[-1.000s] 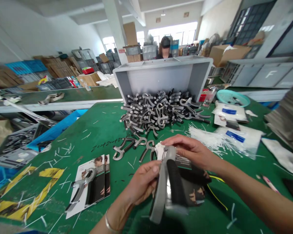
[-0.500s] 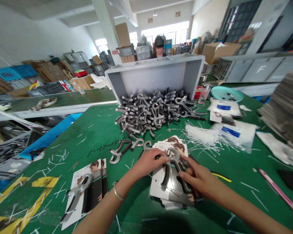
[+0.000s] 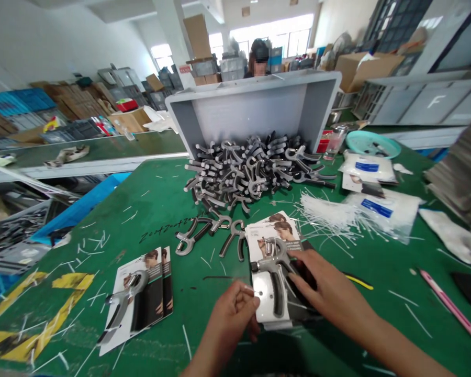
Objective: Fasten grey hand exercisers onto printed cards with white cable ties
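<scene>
Two hands on a hand gripper (image 3: pixel 272 275) lying on a card (image 3: pixel 255 238)

Left hand (image 3: pixel 231 319) pinches the card's edge between thumb and fingers; right hand (image 3: pixel 325 283) rests open, fingers spread against the gripper. Both sit on the near part of the green table (image 3: pixel 157 209), below a pile of grippers (image 3: pixel 239 167) before a tipped grey crate (image 3: pixel 239 110).

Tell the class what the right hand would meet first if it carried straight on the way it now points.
The right hand points left and slightly up, so its fingers would probably meet the grey hand grip strengthener on the packaging card first. Depth is unclear; they may already touch it.
</scene>
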`<state>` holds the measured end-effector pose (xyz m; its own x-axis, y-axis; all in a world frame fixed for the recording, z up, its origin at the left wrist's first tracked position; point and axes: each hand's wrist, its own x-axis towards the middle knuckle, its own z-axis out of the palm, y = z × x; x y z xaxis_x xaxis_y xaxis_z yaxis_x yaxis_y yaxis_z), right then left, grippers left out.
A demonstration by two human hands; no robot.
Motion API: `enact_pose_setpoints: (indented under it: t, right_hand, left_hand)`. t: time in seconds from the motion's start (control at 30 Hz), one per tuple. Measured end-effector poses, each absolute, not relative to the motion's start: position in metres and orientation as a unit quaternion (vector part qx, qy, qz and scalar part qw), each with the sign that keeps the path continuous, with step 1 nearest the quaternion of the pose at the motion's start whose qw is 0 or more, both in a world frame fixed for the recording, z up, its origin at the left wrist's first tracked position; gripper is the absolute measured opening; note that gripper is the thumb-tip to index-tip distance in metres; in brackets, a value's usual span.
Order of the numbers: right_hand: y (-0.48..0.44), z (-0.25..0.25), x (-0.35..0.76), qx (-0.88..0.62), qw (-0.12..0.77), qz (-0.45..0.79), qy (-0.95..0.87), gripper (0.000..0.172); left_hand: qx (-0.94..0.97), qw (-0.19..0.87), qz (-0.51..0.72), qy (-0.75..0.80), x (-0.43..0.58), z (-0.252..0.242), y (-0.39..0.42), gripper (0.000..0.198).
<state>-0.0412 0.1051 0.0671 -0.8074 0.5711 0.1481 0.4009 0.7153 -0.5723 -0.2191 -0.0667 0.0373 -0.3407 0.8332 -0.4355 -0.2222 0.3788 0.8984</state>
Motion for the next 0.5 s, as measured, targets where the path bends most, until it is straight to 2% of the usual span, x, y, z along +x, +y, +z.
enact_pose_setpoints:
  t: [0.07,0.17,0.23,0.3,0.5]
  right_hand:
    - [0.107,0.073,-0.045,-0.24,0.176,0.237,-0.925,0.034]
    - [0.104,0.079,-0.043,-0.19,0.179,0.228,-0.938,0.032]
    - [0.101,0.078,-0.041,-0.177,0.184,0.237,-0.937,0.023]
    - [0.099,0.073,-0.043,-0.184,0.201,0.247,-0.93,0.013]
    - [0.106,0.062,-0.059,-0.21,0.262,0.299,-0.893,0.007]
  left_hand:
    - [0.282,0.464,0.484,0.686,-0.225,0.05,-0.061,0.028]
    - [0.357,0.301,0.477,0.745,-0.247,0.075,-0.046,0.024]
    - [0.426,0.226,0.468,0.741,-0.259,0.085,-0.027,0.024]
    - [0.511,0.192,0.449,0.708,-0.263,0.085,-0.003,0.026]
    - [0.618,0.189,0.391,0.656,-0.251,0.071,0.049,0.026]
